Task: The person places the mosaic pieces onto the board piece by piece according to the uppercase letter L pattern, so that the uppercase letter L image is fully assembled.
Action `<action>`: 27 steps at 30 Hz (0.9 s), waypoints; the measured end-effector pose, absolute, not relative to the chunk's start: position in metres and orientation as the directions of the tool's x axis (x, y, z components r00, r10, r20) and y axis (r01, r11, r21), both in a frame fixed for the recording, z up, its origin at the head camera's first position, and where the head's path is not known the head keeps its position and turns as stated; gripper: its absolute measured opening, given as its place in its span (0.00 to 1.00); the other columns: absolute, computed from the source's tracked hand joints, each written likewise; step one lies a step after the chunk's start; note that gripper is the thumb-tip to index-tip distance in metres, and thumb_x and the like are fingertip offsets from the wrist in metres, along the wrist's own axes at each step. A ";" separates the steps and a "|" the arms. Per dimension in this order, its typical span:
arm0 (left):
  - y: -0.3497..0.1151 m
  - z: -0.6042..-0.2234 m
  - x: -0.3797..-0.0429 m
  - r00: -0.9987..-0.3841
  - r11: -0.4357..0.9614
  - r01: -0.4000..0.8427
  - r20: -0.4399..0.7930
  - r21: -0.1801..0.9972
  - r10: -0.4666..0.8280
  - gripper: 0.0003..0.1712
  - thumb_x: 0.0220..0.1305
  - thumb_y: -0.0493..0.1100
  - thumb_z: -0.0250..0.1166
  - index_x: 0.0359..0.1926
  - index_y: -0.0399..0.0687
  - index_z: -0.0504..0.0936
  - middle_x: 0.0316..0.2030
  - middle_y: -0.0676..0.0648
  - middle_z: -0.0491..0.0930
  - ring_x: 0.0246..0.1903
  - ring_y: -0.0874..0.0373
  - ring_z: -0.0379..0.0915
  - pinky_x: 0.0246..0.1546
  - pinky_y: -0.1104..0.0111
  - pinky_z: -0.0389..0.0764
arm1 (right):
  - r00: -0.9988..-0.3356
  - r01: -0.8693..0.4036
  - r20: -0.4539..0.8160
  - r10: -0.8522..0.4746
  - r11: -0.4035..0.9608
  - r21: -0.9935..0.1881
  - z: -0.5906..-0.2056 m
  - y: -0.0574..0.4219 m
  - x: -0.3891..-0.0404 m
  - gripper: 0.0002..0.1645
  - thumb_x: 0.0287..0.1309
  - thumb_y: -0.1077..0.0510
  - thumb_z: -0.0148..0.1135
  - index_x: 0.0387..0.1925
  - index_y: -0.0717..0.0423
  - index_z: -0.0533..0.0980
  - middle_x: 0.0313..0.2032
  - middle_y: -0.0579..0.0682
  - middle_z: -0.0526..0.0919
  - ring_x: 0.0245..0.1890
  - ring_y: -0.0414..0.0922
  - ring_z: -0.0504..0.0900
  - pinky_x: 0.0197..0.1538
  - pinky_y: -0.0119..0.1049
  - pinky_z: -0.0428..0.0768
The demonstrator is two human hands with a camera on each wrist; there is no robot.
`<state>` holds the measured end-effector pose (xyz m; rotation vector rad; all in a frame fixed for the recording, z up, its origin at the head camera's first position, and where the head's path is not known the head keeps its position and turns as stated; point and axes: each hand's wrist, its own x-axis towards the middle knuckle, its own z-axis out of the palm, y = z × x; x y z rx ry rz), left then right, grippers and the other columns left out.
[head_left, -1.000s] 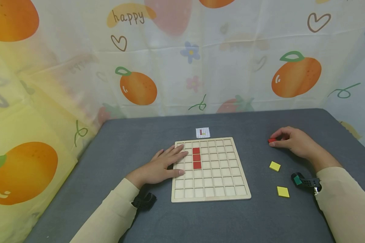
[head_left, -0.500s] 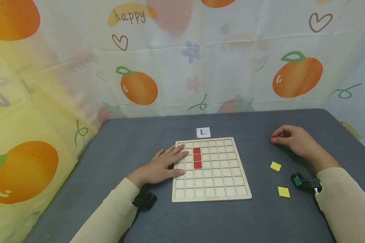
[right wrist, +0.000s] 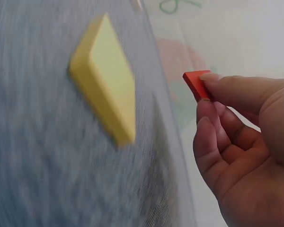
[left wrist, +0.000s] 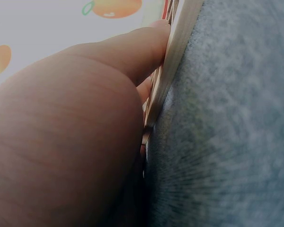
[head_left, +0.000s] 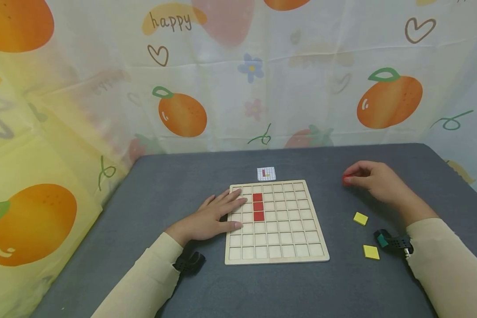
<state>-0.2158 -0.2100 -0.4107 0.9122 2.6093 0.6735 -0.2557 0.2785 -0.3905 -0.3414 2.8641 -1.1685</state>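
Observation:
A wooden grid board [head_left: 292, 263] lies on the dark table, with three red tiles [head_left: 258, 206] in a column in its upper left part. My left hand [head_left: 212, 218] rests flat on the board's left edge, fingers spread; the left wrist view has its thumb [left wrist: 142, 47] against the wooden rim. Over the table's right side my right hand [head_left: 375, 181] pinches a red square tile [right wrist: 195, 84] between thumb and fingertips. Two yellow tiles, one nearer the hand [head_left: 360, 218] and one closer to the front [head_left: 371, 252], lie below it.
A small printed card [head_left: 266, 173] with a coloured grid pattern lies just behind the board. Behind the table [head_left: 183, 174] hangs a cloth curtain [head_left: 222, 88] printed with oranges. Both wrists wear black straps.
My right hand has lifted the red tile off the table and moved a little left with it. My left hand stays in place on the board.

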 end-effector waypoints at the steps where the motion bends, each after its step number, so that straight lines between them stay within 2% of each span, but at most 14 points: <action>1: -0.210 -0.411 -0.216 -0.755 0.690 0.506 -0.120 0.517 0.644 0.47 0.79 0.69 0.61 0.89 0.64 0.55 0.87 0.55 0.42 0.85 0.51 0.27 0.78 0.40 0.30 | -0.974 -0.196 0.058 -0.218 0.690 -0.697 -0.389 0.275 -0.255 0.17 0.76 0.53 0.71 0.56 0.60 0.85 0.48 0.53 0.87 0.48 0.52 0.79 0.48 0.42 0.79; 7: -0.210 -0.411 -0.216 -0.757 0.695 0.507 -0.122 0.509 0.642 0.47 0.79 0.69 0.61 0.89 0.63 0.55 0.87 0.55 0.42 0.85 0.51 0.27 0.79 0.40 0.31 | -0.963 -0.233 0.082 -0.258 0.638 -0.734 -0.380 0.255 -0.250 0.15 0.77 0.54 0.71 0.55 0.60 0.84 0.48 0.53 0.87 0.48 0.51 0.82 0.47 0.35 0.82; 10: -0.210 -0.411 -0.216 -0.756 0.693 0.511 -0.119 0.509 0.644 0.47 0.79 0.68 0.61 0.89 0.63 0.55 0.87 0.55 0.42 0.85 0.51 0.27 0.79 0.40 0.31 | -0.955 -0.254 0.095 -0.280 0.609 -0.751 -0.375 0.246 -0.247 0.14 0.77 0.55 0.71 0.55 0.61 0.84 0.48 0.53 0.87 0.48 0.51 0.84 0.48 0.34 0.83; 15: -0.210 -0.412 -0.216 -0.755 0.690 0.510 -0.117 0.514 0.645 0.47 0.79 0.69 0.61 0.89 0.63 0.55 0.87 0.55 0.42 0.85 0.51 0.27 0.78 0.39 0.30 | -0.943 -0.281 0.107 -0.317 0.577 -0.767 -0.371 0.230 -0.242 0.12 0.77 0.57 0.70 0.54 0.60 0.84 0.47 0.53 0.87 0.47 0.52 0.85 0.49 0.38 0.85; 21: -0.210 -0.412 -0.216 -0.754 0.688 0.512 -0.116 0.514 0.647 0.47 0.80 0.69 0.60 0.89 0.63 0.54 0.87 0.55 0.41 0.85 0.51 0.27 0.78 0.39 0.30 | -0.923 -0.300 0.105 -0.369 0.524 -0.797 -0.366 0.209 -0.235 0.09 0.78 0.59 0.68 0.53 0.59 0.85 0.46 0.52 0.87 0.47 0.55 0.86 0.52 0.49 0.86; 27: -0.210 -0.411 -0.216 -0.749 0.684 0.518 -0.113 0.514 0.653 0.47 0.80 0.68 0.60 0.89 0.63 0.54 0.88 0.55 0.41 0.85 0.51 0.26 0.78 0.38 0.30 | -0.899 -0.318 0.102 -0.425 0.476 -0.820 -0.364 0.188 -0.228 0.08 0.77 0.62 0.68 0.53 0.59 0.86 0.45 0.51 0.87 0.46 0.55 0.86 0.52 0.49 0.87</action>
